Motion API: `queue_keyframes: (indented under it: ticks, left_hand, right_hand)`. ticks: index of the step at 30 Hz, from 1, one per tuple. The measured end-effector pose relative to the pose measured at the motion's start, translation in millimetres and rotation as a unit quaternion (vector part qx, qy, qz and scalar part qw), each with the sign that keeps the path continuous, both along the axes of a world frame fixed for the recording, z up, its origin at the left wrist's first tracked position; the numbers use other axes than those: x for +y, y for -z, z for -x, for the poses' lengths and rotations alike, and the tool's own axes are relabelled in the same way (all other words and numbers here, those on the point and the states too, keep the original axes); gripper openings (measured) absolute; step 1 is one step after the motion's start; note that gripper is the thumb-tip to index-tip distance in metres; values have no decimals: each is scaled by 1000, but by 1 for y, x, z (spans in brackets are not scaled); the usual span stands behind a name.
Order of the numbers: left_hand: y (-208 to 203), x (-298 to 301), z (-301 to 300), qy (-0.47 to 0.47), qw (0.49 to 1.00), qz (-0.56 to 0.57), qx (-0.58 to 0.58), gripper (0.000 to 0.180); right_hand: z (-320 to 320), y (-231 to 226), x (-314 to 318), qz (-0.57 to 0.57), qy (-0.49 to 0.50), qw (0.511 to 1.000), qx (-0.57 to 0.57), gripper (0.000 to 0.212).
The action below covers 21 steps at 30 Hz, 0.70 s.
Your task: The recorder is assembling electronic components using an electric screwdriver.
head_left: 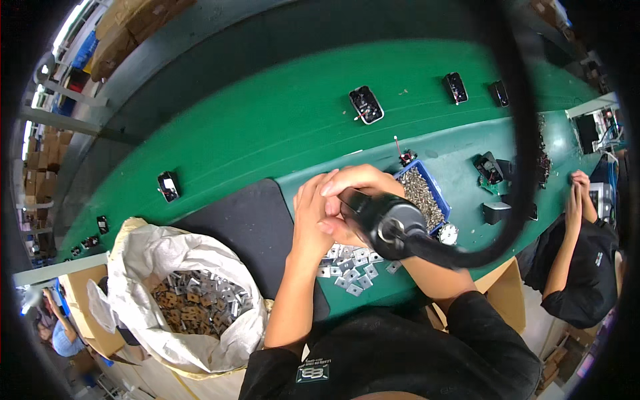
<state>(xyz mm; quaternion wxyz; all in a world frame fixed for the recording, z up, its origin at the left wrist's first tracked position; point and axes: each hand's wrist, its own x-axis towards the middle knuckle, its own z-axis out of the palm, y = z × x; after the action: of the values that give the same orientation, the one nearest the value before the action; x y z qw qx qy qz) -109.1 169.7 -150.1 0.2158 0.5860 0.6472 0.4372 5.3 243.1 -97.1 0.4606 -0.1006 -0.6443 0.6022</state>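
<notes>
In front of my chest my two hands meet. My right hand point(365, 179) is wrapped round a black electric screwdriver point(390, 223), whose thick cable point(467, 257) curves up and over to the right. Against its fingers lies my left hand point(309, 213), closed; whatever it may hold is hidden behind the fingers and the tool. The screwdriver's tip is out of sight. Just below the hands, small square metal plates with holes point(353, 270) lie in a loose heap on the green bench. Right beside my right hand stands a blue tray point(440, 197) full of small screws point(419, 197).
A white sack point(137, 293) of metal plates stands at my left by a black mat point(250, 213). Black housings point(367, 105) sit along the green belt point(267, 113). More black parts point(490, 170) lie at right, near a co-worker's hands point(577, 193). The cable loops across the right side.
</notes>
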Motion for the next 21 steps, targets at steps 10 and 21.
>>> queue_keyframes:
  ticks: [10, 21]
  left_hand:
    - [4, 13, -12, -64, 998, 9, 22, 36]
    - [7, 65, 46, -235, 938, 132, 217, 63]
  right_hand:
    - [-18, -34, 11, 229, 56, 971, 32, 41]
    - [-73, -121, 30, 209, 136, 967, 42, 41]
